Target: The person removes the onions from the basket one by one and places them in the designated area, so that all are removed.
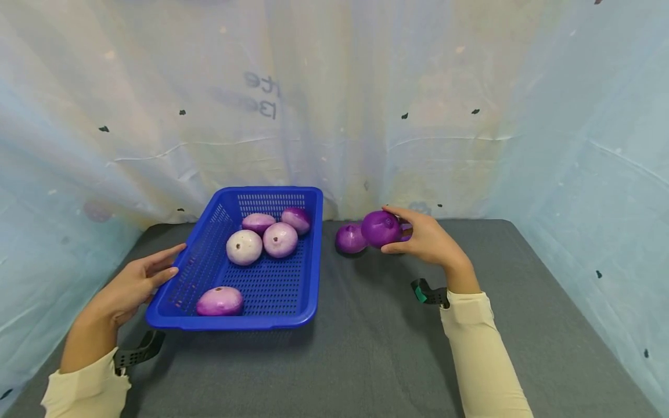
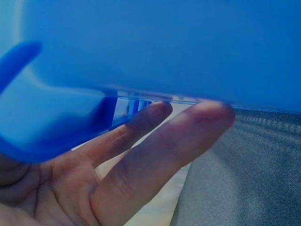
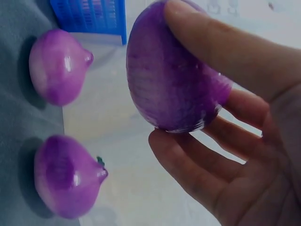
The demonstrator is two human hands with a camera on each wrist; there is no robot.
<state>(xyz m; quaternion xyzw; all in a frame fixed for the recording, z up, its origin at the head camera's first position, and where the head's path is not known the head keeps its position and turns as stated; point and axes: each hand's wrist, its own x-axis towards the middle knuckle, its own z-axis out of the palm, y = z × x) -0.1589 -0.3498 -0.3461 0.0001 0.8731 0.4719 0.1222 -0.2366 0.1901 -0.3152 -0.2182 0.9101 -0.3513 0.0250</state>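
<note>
In the head view, my right hand [image 1: 423,235] holds a purple onion [image 1: 380,229] above the table, thumb and fingers around its sides. The right wrist view shows this onion [image 3: 171,70] large, with two more purple onions, one upper [image 3: 59,68] and one lower [image 3: 68,176]. Only one of that pair, the left onion [image 1: 349,239], shows plainly from the head; the hand covers the other. My left hand [image 1: 133,284] touches the left side of a blue plastic basket [image 1: 308,290], its visible fingers fairly straight. Several pale purple onions [image 1: 280,240] lie inside the basket.
A dark grey cloth [image 1: 366,348] covers the table. Behind it hangs a pale curtain [image 1: 340,116] with small dark spots, and light blue sheeting [image 1: 601,191] runs along the right side. One onion [image 1: 219,301] sits by the basket's near wall.
</note>
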